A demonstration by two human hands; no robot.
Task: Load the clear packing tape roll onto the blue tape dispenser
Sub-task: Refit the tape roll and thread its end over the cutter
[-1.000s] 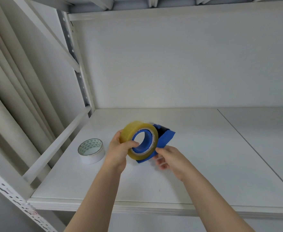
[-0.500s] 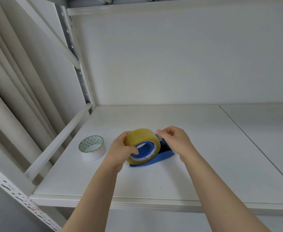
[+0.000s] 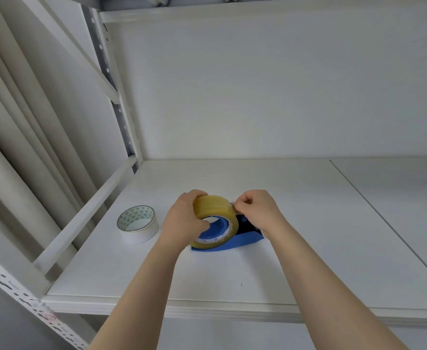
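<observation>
The clear, yellowish packing tape roll (image 3: 213, 210) sits around the blue hub of the blue tape dispenser (image 3: 242, 239), which rests on the white shelf (image 3: 308, 223). My left hand (image 3: 182, 223) grips the roll from its left side, thumb at the hub. My right hand (image 3: 256, 210) is closed just right of the roll, fingertips pinched at the roll's upper right edge above the dispenser's dark front part. Whether a tape end lies between those fingertips is too small to tell.
A white tape roll (image 3: 137, 223) with a green-patterned core lies flat on the shelf, left of my left hand. A white rail (image 3: 81, 221) and a perforated upright (image 3: 111, 97) bound the shelf's left side. A seam (image 3: 384, 218) crosses the shelf at right.
The dispenser with the roll came down from mid-air onto the shelf. My right hand left the dispenser's underside and now pinches at the roll's upper right edge.
</observation>
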